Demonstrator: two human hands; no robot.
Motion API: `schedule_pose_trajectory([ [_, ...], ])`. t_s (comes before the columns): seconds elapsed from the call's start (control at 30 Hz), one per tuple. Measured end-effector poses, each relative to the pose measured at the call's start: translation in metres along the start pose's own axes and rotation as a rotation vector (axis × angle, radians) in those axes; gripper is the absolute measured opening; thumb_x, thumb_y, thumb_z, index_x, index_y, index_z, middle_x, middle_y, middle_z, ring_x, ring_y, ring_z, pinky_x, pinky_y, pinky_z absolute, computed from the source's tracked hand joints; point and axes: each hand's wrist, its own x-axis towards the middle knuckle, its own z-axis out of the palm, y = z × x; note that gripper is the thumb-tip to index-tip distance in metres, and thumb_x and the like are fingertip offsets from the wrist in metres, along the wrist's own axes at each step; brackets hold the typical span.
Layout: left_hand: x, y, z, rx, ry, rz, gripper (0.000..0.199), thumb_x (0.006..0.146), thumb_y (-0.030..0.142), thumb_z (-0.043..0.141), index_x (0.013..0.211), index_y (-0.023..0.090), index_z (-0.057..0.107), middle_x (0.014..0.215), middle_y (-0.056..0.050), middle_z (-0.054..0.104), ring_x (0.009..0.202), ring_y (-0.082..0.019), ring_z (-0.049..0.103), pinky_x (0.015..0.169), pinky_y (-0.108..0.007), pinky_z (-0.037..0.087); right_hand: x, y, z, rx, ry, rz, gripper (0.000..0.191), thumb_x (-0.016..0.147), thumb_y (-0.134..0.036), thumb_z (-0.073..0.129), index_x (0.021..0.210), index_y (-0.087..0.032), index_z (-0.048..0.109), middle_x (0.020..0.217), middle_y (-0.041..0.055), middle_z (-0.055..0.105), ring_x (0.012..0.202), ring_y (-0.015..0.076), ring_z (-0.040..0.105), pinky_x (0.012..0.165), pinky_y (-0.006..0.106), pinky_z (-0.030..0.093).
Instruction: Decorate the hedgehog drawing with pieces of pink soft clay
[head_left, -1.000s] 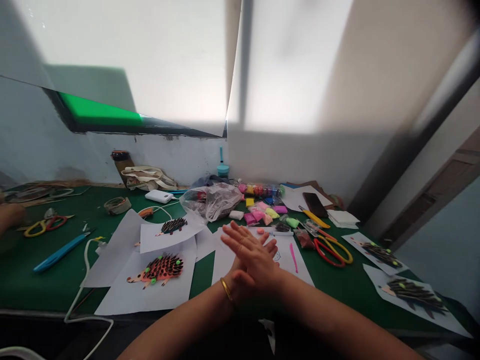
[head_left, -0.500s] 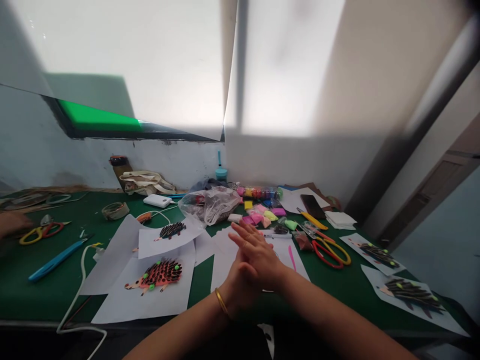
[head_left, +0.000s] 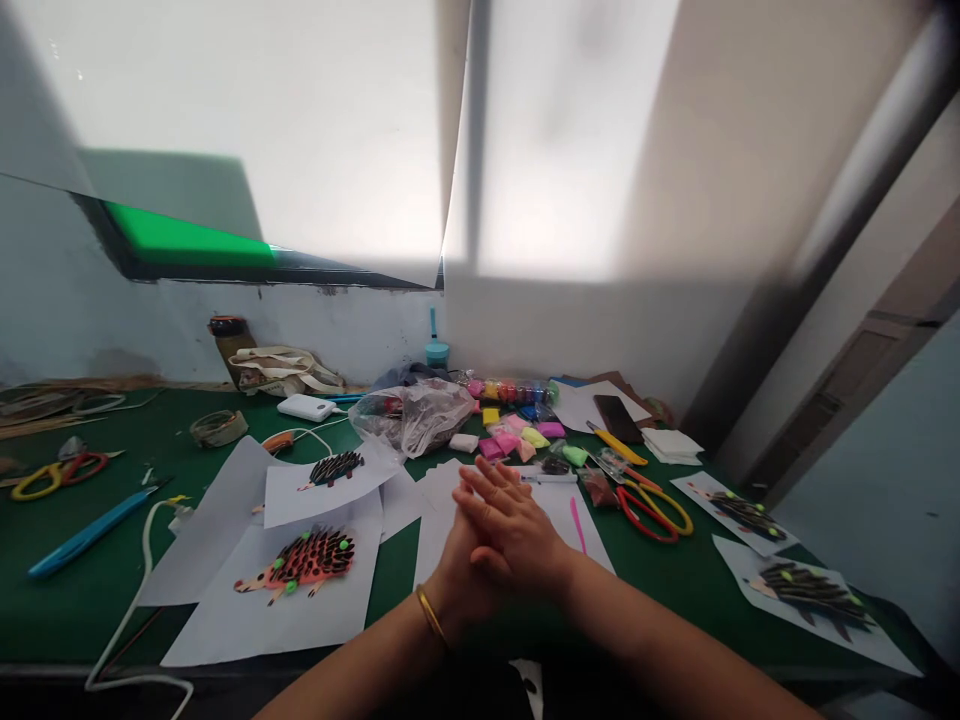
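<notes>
My left hand (head_left: pixel 459 560), with a gold bangle (head_left: pixel 431 615) at the wrist, is pressed palm to palm against my right hand (head_left: pixel 521 530). The right hand lies on top, its fingers crossing over the left ones. Anything between the palms is hidden. Both hands are over a white sheet of paper (head_left: pixel 435 525) on the green table. A pink strip of clay (head_left: pixel 577 524) lies on that sheet, and a white pen (head_left: pixel 553 478) is just beyond the fingertips. Further back sit several small packs of coloured clay (head_left: pixel 510 440).
Left are sheets with clay hedgehogs (head_left: pixel 311 562), a blue craft knife (head_left: pixel 94 532), scissors (head_left: pixel 60 474) and a white cable (head_left: pixel 131 590). A plastic bag (head_left: pixel 412 415) sits behind. Right are red-and-yellow scissors (head_left: pixel 652 510), a yellow cutter (head_left: pixel 619 444), a phone (head_left: pixel 617 418) and hedgehog cards (head_left: pixel 739 515).
My palms stay pressed together, with the right hand slightly shifted over the left. The view has turned a little to the right. Another person's hand at the left edge has gone from view.
</notes>
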Motion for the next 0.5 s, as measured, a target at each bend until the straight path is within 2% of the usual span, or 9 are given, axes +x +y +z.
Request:
schedule_pose_trajectory([
  [0.07,0.009,0.000,-0.002,0.017,0.015,0.017,0.056,0.086,0.066,0.050,0.134,0.039,0.056,0.129,-0.002,0.063,0.134,-0.029,0.048,0.106,-0.046,0.041,-0.002,-0.010,0.001,0.009,-0.053,-0.064,0.070,0.095,-0.066,0.033,0.149,-0.022,0.039,0.160,0.0054,0.028,0.150,0.0277,0.015,0.122,0.048,0.020],
  [0.13,0.010,-0.003,0.000,0.045,0.078,0.057,0.048,0.088,0.058,0.054,0.133,0.041,0.057,0.126,0.001,0.065,0.137,-0.026,0.044,0.110,-0.045,0.037,-0.002,-0.021,0.001,0.033,-0.115,-0.145,0.070,0.091,-0.070,0.038,0.148,-0.031,0.039,0.159,-0.0017,0.029,0.150,0.0279,0.014,0.123,0.049,0.014],
  [0.2,0.004,-0.008,0.005,0.072,0.123,0.093,0.044,0.090,0.053,0.052,0.129,0.035,0.062,0.122,-0.001,0.067,0.137,-0.022,0.043,0.111,-0.040,0.037,0.000,-0.024,0.001,0.081,-0.106,-0.141,0.072,0.091,-0.073,0.033,0.148,-0.030,0.039,0.159,-0.0020,0.031,0.149,0.0275,0.018,0.124,0.048,0.013],
  [0.27,-0.005,-0.010,0.009,0.093,0.105,0.101,0.046,0.092,0.049,0.045,0.122,0.022,0.067,0.119,-0.007,0.068,0.130,-0.020,0.050,0.106,-0.034,0.042,0.002,-0.015,0.002,0.117,-0.012,-0.048,0.075,0.093,-0.072,0.022,0.146,-0.023,0.042,0.159,0.0032,0.032,0.149,0.0273,0.018,0.122,0.048,0.020],
  [0.3,-0.008,-0.009,0.009,0.093,0.083,0.090,0.043,0.093,0.047,0.043,0.112,0.021,0.071,0.117,-0.010,0.068,0.126,-0.020,0.054,0.102,-0.033,0.045,0.001,-0.009,0.002,0.113,0.051,-0.017,0.076,0.093,-0.072,0.021,0.143,-0.021,0.046,0.157,0.0054,0.036,0.149,0.0279,0.019,0.121,0.049,0.021],
  [0.33,-0.010,-0.007,0.009,0.086,0.067,0.075,0.044,0.093,0.045,0.045,0.117,0.017,0.069,0.117,-0.012,0.068,0.123,-0.021,0.057,0.099,-0.034,0.047,0.000,-0.003,0.003,0.099,0.085,-0.001,0.075,0.094,-0.072,0.022,0.140,-0.021,0.050,0.155,0.0069,0.039,0.149,0.0279,0.019,0.121,0.050,0.022],
  [0.43,-0.005,-0.001,0.007,0.044,0.073,0.032,0.036,0.088,0.044,0.059,0.121,0.032,0.068,0.123,-0.006,0.066,0.132,-0.025,0.050,0.103,-0.041,0.044,-0.006,-0.002,0.007,0.050,0.060,-0.037,0.064,0.098,-0.060,0.029,0.141,-0.017,0.049,0.155,0.0103,0.039,0.149,0.0273,0.020,0.120,0.049,0.023],
  [0.5,0.000,0.003,0.007,0.040,0.087,0.010,0.041,0.086,0.050,0.059,0.126,0.040,0.062,0.129,0.000,0.063,0.139,-0.027,0.041,0.109,-0.044,0.039,-0.007,-0.013,0.007,0.037,-0.012,-0.122,0.068,0.092,-0.067,0.038,0.142,-0.022,0.048,0.156,0.0076,0.036,0.149,0.0294,0.020,0.120,0.050,0.021],
])
